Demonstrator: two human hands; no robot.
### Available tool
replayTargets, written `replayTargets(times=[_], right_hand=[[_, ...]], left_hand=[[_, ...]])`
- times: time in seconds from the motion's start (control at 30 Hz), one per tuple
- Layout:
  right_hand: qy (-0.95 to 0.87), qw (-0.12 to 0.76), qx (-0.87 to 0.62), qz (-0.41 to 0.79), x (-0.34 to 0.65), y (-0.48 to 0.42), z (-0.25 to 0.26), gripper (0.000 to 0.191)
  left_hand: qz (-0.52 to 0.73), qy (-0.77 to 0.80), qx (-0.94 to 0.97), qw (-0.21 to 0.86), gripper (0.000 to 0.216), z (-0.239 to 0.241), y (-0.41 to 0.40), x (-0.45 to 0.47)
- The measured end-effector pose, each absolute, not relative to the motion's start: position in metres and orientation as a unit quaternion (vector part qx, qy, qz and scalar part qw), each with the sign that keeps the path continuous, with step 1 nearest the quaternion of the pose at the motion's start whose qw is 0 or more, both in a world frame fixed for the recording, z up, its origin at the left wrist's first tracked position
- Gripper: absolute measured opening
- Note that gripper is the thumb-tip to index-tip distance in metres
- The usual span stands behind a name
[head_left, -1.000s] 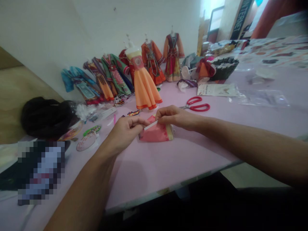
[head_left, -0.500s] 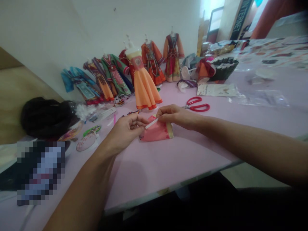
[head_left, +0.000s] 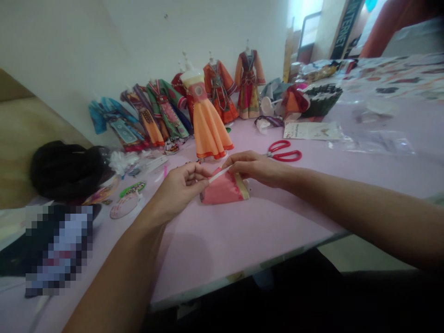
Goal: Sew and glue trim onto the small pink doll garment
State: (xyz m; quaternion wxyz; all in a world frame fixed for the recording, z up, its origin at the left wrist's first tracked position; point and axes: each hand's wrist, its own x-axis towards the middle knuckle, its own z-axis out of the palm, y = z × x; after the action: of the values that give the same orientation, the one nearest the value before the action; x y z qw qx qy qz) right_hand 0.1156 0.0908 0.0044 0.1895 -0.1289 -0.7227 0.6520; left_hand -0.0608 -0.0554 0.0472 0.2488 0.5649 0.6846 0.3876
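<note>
A small piece of pink fabric (head_left: 222, 189) with a yellow band at its right end lies on the table between my hands. Along its upper edge runs a narrow white strip (head_left: 219, 175). My left hand (head_left: 185, 187) pinches the strip's left end between thumb and fingers. At the other end, my right hand (head_left: 251, 167) has its fingers closed on the strip and the fabric edge; the fingertips are partly hidden. Red-handled scissors (head_left: 285, 151) lie just beyond my right hand, their blades mostly covered by it.
Behind my hands stands a doll-sized form in an orange dress (head_left: 210, 125). Several small costumes (head_left: 248, 83) line the wall. A dark basket (head_left: 321, 99) and a printed card (head_left: 310, 130) lie to the right. A black bundle (head_left: 65, 169) and small craft pieces (head_left: 126, 204) are on the left.
My right hand has shifted slightly left along the white strip. The pink fabric has moved very slightly with the hands; my left hand stays nearly in place.
</note>
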Motion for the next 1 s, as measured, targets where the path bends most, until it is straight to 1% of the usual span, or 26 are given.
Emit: replayTargets(times=[0.17, 0.3, 0.47, 0.57, 0.8, 0.87, 1.0], right_hand=[[-0.709, 0.205, -0.104, 0.667, 0.114, 0.095, -0.002, 0.017], [-0.696, 0.21, -0.105, 0.679, 0.113, 0.097, -0.004, 0.017], [-0.668, 0.204, -0.117, 0.706, 0.112, 0.096, -0.002, 0.011], [-0.665, 0.201, -0.115, 0.711, 0.111, 0.095, -0.002, 0.012], [-0.637, 0.196, -0.119, 0.736, 0.109, 0.091, -0.002, 0.012], [-0.642, 0.188, -0.113, 0.734, 0.11, 0.089, -0.002, 0.013], [-0.661, 0.176, -0.087, 0.724, 0.111, 0.086, -0.003, 0.012]], left_hand=[[0.386, 0.68, 0.569, 0.254, 0.019, 0.048, -0.056, -0.066], [0.395, 0.694, 0.554, 0.237, 0.02, 0.048, -0.055, -0.068], [0.41, 0.707, 0.545, 0.189, 0.016, 0.046, -0.053, -0.069], [0.401, 0.72, 0.545, 0.152, 0.015, 0.042, -0.053, -0.071], [0.376, 0.746, 0.549, 0.022, 0.024, 0.04, -0.057, -0.065], [0.379, 0.737, 0.56, -0.007, 0.021, 0.041, -0.059, -0.056], [0.359, 0.691, 0.626, -0.035, 0.004, 0.04, -0.063, -0.036]])
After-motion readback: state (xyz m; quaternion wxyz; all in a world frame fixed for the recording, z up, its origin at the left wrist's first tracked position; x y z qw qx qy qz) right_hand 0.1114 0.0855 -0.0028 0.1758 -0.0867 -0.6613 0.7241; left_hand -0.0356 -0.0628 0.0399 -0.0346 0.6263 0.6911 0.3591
